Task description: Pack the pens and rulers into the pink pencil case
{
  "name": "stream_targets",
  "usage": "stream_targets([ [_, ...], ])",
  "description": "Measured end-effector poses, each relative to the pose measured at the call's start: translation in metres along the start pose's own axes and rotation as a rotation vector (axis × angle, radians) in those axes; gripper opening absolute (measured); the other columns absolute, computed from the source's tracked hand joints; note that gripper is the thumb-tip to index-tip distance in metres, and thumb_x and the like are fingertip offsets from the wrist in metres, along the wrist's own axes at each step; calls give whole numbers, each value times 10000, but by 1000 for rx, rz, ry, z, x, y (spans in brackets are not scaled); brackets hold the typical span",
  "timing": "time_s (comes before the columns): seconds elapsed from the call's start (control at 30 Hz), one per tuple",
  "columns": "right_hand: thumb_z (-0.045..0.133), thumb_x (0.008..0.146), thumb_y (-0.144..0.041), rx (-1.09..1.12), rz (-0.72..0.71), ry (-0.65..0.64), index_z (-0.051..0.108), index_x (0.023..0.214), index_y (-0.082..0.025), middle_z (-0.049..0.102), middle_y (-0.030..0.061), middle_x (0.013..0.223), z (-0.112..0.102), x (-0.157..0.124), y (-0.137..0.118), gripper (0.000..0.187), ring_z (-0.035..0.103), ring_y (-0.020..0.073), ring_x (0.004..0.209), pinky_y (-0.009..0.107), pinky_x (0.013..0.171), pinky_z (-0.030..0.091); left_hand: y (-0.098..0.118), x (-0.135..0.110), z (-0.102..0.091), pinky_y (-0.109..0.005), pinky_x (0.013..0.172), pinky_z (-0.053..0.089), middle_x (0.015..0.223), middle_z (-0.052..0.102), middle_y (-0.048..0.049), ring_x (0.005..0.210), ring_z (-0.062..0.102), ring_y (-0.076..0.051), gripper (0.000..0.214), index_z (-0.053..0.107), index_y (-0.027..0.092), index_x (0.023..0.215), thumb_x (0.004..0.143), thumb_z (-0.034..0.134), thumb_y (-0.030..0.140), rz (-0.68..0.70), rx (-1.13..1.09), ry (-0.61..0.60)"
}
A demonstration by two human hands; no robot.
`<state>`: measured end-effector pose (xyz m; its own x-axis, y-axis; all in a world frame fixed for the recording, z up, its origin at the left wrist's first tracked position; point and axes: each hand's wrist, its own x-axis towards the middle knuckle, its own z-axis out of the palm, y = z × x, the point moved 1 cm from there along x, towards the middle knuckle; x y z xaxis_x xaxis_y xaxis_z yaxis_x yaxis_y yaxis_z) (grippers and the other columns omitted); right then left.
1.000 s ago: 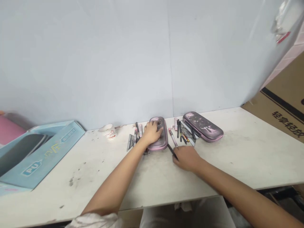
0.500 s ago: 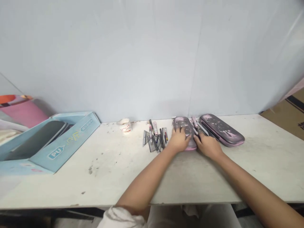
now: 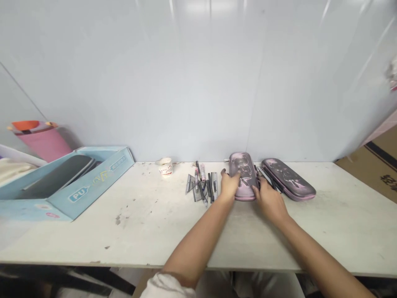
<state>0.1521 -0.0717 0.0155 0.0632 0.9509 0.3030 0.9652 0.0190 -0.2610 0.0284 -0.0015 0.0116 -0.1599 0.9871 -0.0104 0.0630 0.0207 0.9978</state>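
The pencil case lies on the table just right of and below the frame's centre, between the two hands. The left hand clasps its left edge, thumb on the lid, fingers bent down the side. The right hand is half curled, thumb touching the right edge; its fingertips are partly hidden, so I cannot tell whether they grip.
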Motion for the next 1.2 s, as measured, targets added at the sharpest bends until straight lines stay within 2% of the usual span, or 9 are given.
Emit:
stream_targets([
  [0.1, 283, 903, -364, 45, -58, 86, 357, 1268, -107, 542, 173, 1192, 0, 0, -10, 452, 571, 272, 1006, 354, 755, 454, 12, 0, -18, -339, 817, 473, 1135, 593, -169, 977, 602, -222, 629, 388, 119, 1223, 725, 608, 433, 44, -273, -91],
  [0.2, 299, 899, -347, 112, -167, 156, 368, 1272, -127, 525, 159, 1212, 1, 6, -19, 438, 528, 265, 1070, 359, 794, 451, 26, -3, -43, -332, 841, 465, 1106, 611, -133, 965, 603, -197, 467, 485, 143, 1111, 757, 571, 436, 233, -313, -148],
  [0.4, 307, 888, -267, 296, -275, 304, 498, 1146, -141, 554, 131, 1125, 7, 20, -29, 345, 479, 233, 1083, 373, 908, 395, 33, -11, -86, -351, 920, 403, 1112, 556, -63, 1050, 521, -191, 474, 461, 212, 1123, 704, 635, 350, 606, 152, 294],
  [0.6, 426, 852, -297, 273, -694, 87, 564, 1061, -211, 541, 99, 1145, 27, 4, -45, 264, 444, 236, 1108, 437, 951, 342, 25, -18, -93, -345, 927, 384, 1119, 523, -59, 1060, 494, -190, 467, 424, 226, 1155, 737, 599, 341, 702, 282, 399],
  [0.77, 370, 864, -347, 374, -391, 77, 445, 1224, -114, 455, 180, 1263, 48, 13, -41, 435, 368, 248, 1222, 432, 983, 334, 17, -18, -90, -347, 915, 385, 1105, 524, -55, 1061, 487, -198, 459, 431, 235, 1142, 731, 606, 342, 701, 344, 373],
  [0.9, 346, 858, -395, 372, -206, -16, 334, 1300, 9, 327, 257, 1363, 68, 27, -48, 599, 257, 281, 1304, 444, 1024, 268, 10, -13, -90, -355, 902, 394, 1104, 531, -58, 1055, 501, -201, 454, 417, 230, 1143, 742, 594, 346, 668, 350, 354],
  [1.03, 296, 883, -328, 201, -193, -63, 426, 1225, 53, 387, 285, 1317, 75, 42, -56, 529, 256, 275, 1308, 430, 1044, 212, 7, -11, -92, -352, 866, 419, 1107, 533, -61, 1047, 510, -203, 445, 414, 233, 1146, 752, 579, 359, 640, 348, 371],
  [1.13, 242, 903, -314, 61, -234, -103, 548, 1075, 49, 521, 284, 1183, 72, 51, -44, 504, 327, 260, 1273, 418, 1051, 189, 7, -13, -93, -340, 822, 444, 1140, 520, -66, 1047, 513, -198, 454, 384, 244, 1182, 777, 546, 368, 602, 324, 373],
  [1.2, 225, 904, -303, 16, -212, -99, 557, 1041, 65, 519, 299, 1175, 69, 55, -32, 515, 307, 270, 1283, 436, 1053, 173, 8, -14, -94, -341, 813, 451, 1162, 506, -69, 1053, 509, -199, 471, 356, 251, 1210, 788, 533, 365, 579, 272, 369],
])
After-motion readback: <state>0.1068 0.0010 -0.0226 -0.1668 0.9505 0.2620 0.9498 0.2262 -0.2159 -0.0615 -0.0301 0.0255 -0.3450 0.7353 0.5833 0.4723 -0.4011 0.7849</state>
